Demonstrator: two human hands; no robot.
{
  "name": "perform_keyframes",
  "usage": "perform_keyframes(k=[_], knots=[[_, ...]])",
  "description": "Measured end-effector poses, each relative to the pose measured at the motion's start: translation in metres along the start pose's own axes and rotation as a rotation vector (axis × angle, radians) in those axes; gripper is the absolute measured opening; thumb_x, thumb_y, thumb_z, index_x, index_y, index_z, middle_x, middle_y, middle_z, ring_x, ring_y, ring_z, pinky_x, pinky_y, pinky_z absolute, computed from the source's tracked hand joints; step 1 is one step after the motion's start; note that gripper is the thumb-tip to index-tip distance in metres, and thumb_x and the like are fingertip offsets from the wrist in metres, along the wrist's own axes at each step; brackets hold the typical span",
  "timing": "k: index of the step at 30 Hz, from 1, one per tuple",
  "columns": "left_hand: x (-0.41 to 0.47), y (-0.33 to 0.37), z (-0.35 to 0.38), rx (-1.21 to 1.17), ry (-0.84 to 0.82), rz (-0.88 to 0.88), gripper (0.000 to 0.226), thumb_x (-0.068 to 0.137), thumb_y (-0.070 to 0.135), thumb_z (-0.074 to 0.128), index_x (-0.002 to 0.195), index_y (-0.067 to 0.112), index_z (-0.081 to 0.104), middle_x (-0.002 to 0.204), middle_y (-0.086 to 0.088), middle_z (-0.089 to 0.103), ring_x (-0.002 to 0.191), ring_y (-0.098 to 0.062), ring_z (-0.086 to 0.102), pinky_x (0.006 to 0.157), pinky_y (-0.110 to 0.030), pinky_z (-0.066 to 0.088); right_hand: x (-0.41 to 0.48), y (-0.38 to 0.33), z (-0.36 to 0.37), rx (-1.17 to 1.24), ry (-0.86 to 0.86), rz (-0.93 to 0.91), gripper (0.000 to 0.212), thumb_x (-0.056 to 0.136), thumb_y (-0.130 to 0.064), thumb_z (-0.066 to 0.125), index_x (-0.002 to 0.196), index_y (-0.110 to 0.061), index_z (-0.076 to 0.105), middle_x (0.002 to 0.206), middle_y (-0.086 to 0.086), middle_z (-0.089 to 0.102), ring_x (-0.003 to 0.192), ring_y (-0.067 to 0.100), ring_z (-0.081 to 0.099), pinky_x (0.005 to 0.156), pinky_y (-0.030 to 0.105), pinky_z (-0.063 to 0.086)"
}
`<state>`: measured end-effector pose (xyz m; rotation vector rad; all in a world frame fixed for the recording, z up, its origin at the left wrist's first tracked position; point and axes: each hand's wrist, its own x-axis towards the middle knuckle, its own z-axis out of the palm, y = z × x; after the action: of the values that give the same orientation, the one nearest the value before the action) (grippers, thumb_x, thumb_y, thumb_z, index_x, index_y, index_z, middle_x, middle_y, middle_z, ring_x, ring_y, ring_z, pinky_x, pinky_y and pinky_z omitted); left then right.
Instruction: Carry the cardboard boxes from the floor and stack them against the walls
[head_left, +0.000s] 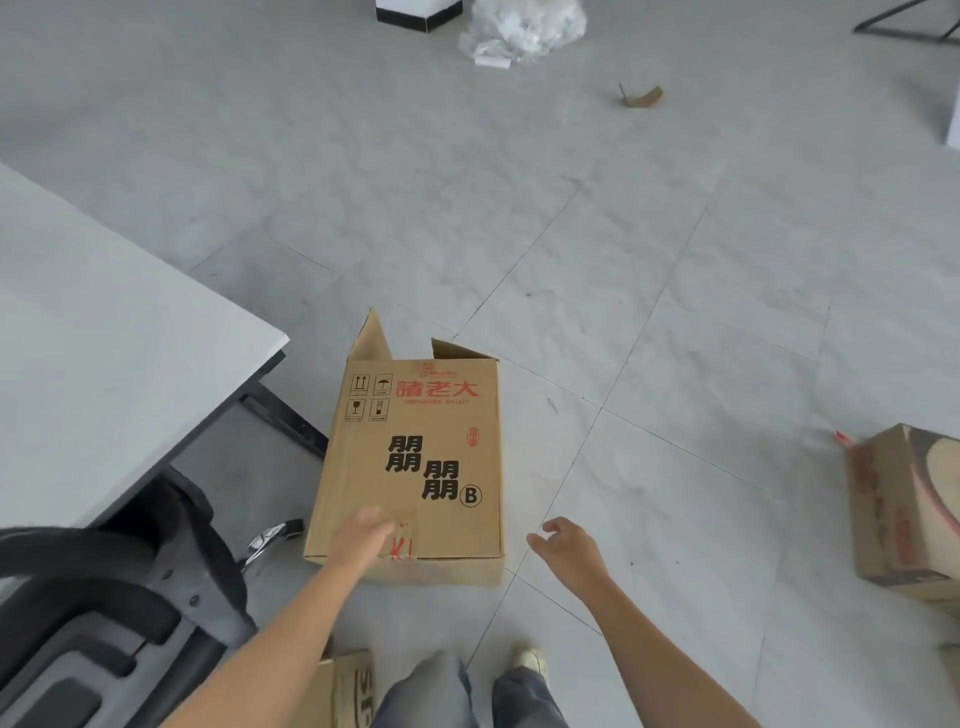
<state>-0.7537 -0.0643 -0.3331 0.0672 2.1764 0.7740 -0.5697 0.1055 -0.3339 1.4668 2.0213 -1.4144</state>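
Note:
A brown cardboard box (415, 457) with black and red printed characters lies flat on the grey tile floor, its far flaps open. My left hand (361, 540) rests over its near left corner, fingers spread, gripping nothing. My right hand (569, 548) hovers just right of the box's near right corner, fingers apart, not touching it. A second cardboard box (904, 509) with red tape stands on the floor at the right edge. A third box (348, 688) shows partly at the bottom, by my legs.
A white desk (104, 322) fills the left side. A black office chair (104, 613) stands at the lower left, close to the box. Crumpled clear plastic (524, 28) and a cardboard scrap (641, 97) lie on the floor far ahead.

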Motion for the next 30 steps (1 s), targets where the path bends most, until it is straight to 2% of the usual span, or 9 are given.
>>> perform_keyframes(k=[2,6,9,12,16,19,23,26,30], knots=[[0.027,0.004,-0.011,0.074,-0.022,-0.02,0.051,0.093,0.014,0.052,0.141,0.006,0.036,0.146,-0.009,0.039,0.136,-0.026,0.035,0.111,-0.035,0.027,0.022,-0.014,0.011,-0.004,-0.034,0.027,0.043,0.089,-0.033,0.053,0.127,-0.012,0.048,0.093,-0.005,0.055,0.086,0.014,0.052,0.066,0.023,0.04],[0.085,0.008,-0.035,0.287,-0.06,-0.046,0.05,0.093,0.018,0.053,0.14,0.01,0.038,0.141,-0.011,0.043,0.132,-0.029,0.039,0.108,-0.035,0.033,0.069,-0.037,0.037,-0.017,-0.069,0.081,0.046,0.089,-0.029,0.051,0.131,-0.013,0.042,0.109,0.001,0.053,0.09,0.015,0.05,0.073,0.025,0.039],[0.146,0.002,-0.048,0.323,-0.065,-0.034,0.058,0.087,0.024,0.062,0.139,0.015,0.038,0.139,-0.011,0.047,0.13,-0.032,0.04,0.108,-0.045,0.034,0.114,-0.04,0.054,0.021,-0.03,0.12,0.054,0.089,-0.029,0.052,0.138,-0.013,0.035,0.134,0.007,0.045,0.11,0.02,0.049,0.081,0.026,0.041],[0.217,-0.017,-0.051,0.241,-0.11,-0.088,0.075,0.079,0.019,0.073,0.143,0.011,0.034,0.14,-0.012,0.047,0.128,-0.033,0.044,0.109,-0.049,0.034,0.159,-0.026,0.068,0.083,-0.022,0.206,0.067,0.088,-0.031,0.055,0.145,-0.013,0.022,0.142,0.009,0.035,0.126,0.025,0.042,0.092,0.031,0.041],[0.242,-0.04,-0.04,0.196,-0.119,-0.2,0.091,0.077,0.014,0.076,0.147,0.006,0.019,0.147,-0.016,0.036,0.134,-0.034,0.036,0.113,-0.046,0.028,0.184,-0.001,0.09,0.07,-0.079,0.276,0.075,0.087,-0.025,0.057,0.147,-0.013,0.014,0.146,0.011,0.03,0.132,0.028,0.034,0.099,0.034,0.036],[0.243,-0.06,-0.034,0.129,-0.014,-0.233,0.098,0.074,0.011,0.078,0.148,0.004,0.014,0.148,-0.019,0.033,0.135,-0.036,0.034,0.113,-0.047,0.027,0.194,0.009,0.106,0.181,-0.133,0.3,0.075,0.082,-0.021,0.06,0.145,-0.013,0.02,0.141,0.011,0.039,0.126,0.027,0.042,0.097,0.032,0.041],[0.244,-0.073,-0.018,0.144,0.012,-0.224,0.112,0.068,0.024,0.084,0.15,0.011,0.009,0.151,-0.018,0.024,0.136,-0.038,0.029,0.111,-0.05,0.028,0.197,0.019,0.107,0.101,-0.05,0.317,0.078,0.074,-0.028,0.064,0.141,-0.018,0.024,0.133,0.01,0.042,0.123,0.031,0.04,0.098,0.037,0.04],[0.224,-0.075,0.007,0.152,-0.021,-0.234,0.104,0.064,0.024,0.084,0.145,0.01,0.021,0.145,-0.019,0.029,0.129,-0.039,0.036,0.106,-0.051,0.035,0.189,0.048,0.088,0.247,0.016,0.398,0.09,0.079,-0.027,0.067,0.148,-0.021,0.01,0.146,0.011,0.03,0.133,0.034,0.03,0.108,0.045,0.032],[0.192,-0.086,0.05,0.086,-0.204,-0.286,0.084,0.065,0.013,0.082,0.134,0.011,0.034,0.133,-0.015,0.043,0.121,-0.034,0.045,0.102,-0.052,0.04,0.162,0.1,0.062,0.402,0.09,0.496,0.094,0.075,-0.033,0.069,0.148,-0.03,0.01,0.145,0.009,0.033,0.131,0.033,0.034,0.107,0.05,0.033]])
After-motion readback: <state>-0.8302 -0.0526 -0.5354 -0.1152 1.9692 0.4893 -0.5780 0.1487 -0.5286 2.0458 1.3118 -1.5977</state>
